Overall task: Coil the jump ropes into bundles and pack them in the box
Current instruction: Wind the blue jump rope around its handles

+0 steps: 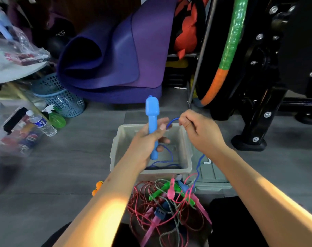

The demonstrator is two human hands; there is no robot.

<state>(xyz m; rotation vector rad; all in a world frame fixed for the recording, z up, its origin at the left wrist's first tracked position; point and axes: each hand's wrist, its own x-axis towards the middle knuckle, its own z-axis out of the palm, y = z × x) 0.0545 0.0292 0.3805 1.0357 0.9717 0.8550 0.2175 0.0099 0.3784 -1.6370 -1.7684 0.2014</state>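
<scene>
From over the person's shoulders, the box (116,154) sat on the grey floor just in front of them, and everything else lay around it. Above the box, the left hand (148,139) was wrapped around a light blue handle (152,125), held upright with its fat end up. The right hand (198,131), just right of that handle and over the box's right rim, pinched the thin blue cord (173,120) between fingertips. From the handle's lower end the cord dropped into the box and looped on its bottom; another stretch hung down past the box's right side toward the heap.

That heap (169,202) lay on the near side of the box, between the person's knees: red and grey cords tangled with green, pink and blue handles, none of them coiled yet. A flat lid (212,175) rested just right of the box.

The cord looked limp, light and likely to snag or spring loose, so I judged it best guided by a light pinch while the rigid plastic handle served as the firm hold to wind around.
</scene>
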